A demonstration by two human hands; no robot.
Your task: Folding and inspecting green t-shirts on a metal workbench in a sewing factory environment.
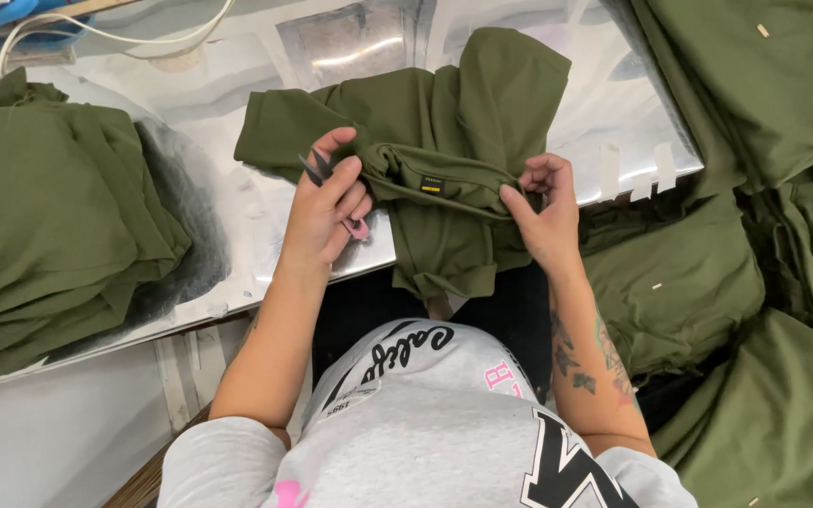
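Head view. The left hand point(326, 202) is pinching the collar edge of an olive-green shirt point(444, 141) between thumb and curled fingers, while also carrying a small pair of thread snips point(331, 188) with a pink handle tip showing below the palm. The right hand point(543, 212) is gripping the same collar band at its other end, fingers closed over the fabric, so that the neckline is being stretched taut between the two hands. A small dark label point(432, 184) with a yellow mark is sitting on the collar midway between the hands. The shirt is lying spread on a shiny, film-covered table point(237, 94), its lower part hanging over the near table edge toward the person. To the left, a stack of folded olive garments point(49, 216) is resting on the table; to the right, a loose heap of the same garments point(745, 235) is lying just beside the table. White cables point(115, 36) are running along the far edge.
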